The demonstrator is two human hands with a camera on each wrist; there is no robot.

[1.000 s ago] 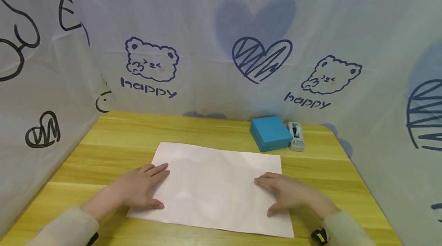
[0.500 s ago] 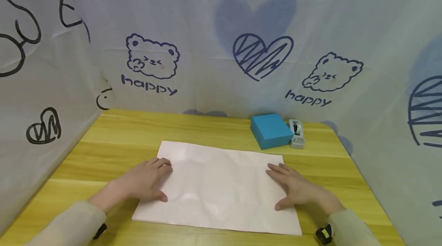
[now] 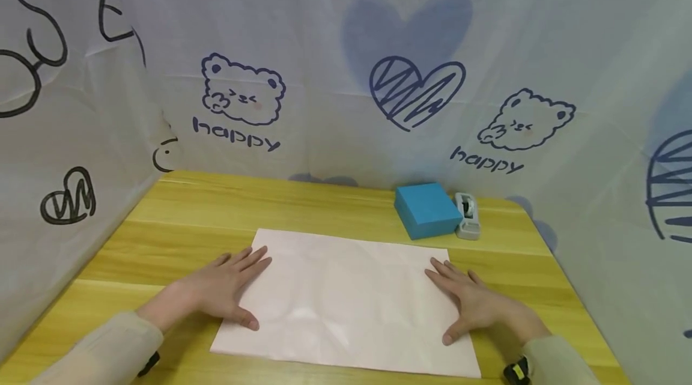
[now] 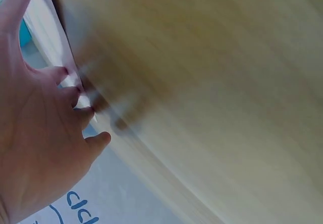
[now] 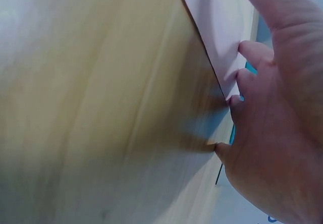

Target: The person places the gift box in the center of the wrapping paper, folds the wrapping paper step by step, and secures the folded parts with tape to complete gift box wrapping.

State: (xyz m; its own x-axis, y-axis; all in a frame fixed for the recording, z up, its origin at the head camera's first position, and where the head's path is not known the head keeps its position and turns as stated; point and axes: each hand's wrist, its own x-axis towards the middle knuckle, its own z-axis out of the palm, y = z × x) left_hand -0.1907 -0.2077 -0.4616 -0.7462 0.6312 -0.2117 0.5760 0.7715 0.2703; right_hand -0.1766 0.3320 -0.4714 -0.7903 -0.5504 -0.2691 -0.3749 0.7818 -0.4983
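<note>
A pale pink sheet of paper (image 3: 351, 301) lies spread on the wooden table, faint creases across it. My left hand (image 3: 224, 286) rests at its left edge, fingers spread and thumb on the sheet. At the right edge my right hand (image 3: 478, 301) lies likewise, fingers spread with the thumb over the paper. In the left wrist view, fingertips of the left hand (image 4: 45, 118) touch down along the paper's edge (image 4: 53, 27). The right wrist view has the right hand (image 5: 277, 118) with fingertips at the paper's border (image 5: 214, 32), the little finger on bare wood.
Behind the paper, toward the back right, sits a blue box (image 3: 428, 211) with a grey tape dispenser (image 3: 467, 217) against its right side. White cloth (image 3: 324, 72) with printed hearts and bears hangs around the table (image 3: 216, 205) at the back and both sides.
The paper has shifted slightly right along with both hands. My left fingers, bent half a second ago, are now spread straighter; the right hand has moved outward to the right edge.
</note>
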